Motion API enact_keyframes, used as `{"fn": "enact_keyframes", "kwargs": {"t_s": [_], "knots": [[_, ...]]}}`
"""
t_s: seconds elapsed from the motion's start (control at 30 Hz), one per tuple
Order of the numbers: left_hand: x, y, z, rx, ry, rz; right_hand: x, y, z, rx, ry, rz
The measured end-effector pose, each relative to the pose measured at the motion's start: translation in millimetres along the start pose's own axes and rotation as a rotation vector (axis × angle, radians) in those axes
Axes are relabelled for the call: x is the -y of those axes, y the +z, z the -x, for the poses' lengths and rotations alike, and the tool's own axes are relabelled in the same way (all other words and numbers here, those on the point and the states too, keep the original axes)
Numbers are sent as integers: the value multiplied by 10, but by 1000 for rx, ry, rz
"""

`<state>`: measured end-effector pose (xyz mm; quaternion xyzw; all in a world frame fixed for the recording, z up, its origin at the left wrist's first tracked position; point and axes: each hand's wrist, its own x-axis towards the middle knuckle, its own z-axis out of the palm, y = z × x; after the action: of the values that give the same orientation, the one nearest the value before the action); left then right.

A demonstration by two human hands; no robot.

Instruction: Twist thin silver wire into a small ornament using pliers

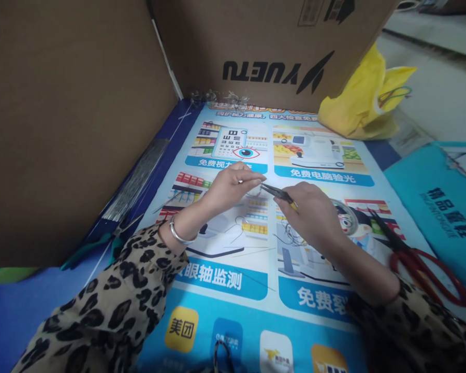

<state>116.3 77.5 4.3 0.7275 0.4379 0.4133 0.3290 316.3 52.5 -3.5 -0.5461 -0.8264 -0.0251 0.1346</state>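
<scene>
While your left fingertips pinch fine wire (261, 189) above the poster (272, 259), your right hand (312, 212) wraps pliers (276, 192) | step: seemingly shaping wire | next: likely calls for steady pinching

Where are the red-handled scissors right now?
In the head view, the red-handled scissors lie at the right, along the right edge of the printed sheet, between the person's right forearm and the turquoise box.
</scene>
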Motion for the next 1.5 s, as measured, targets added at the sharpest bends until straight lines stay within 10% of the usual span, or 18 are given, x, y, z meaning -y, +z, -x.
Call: {"fn": "enact_keyframes", "kwargs": {"t_s": [0.43, 1.5], "knots": [[5, -24, -6, 126, -268, 314, 43, 31, -17, 86, 59, -44], [111, 22, -30, -57, -193, 321, -10, 89, -35, 111, 124, -357]]}}
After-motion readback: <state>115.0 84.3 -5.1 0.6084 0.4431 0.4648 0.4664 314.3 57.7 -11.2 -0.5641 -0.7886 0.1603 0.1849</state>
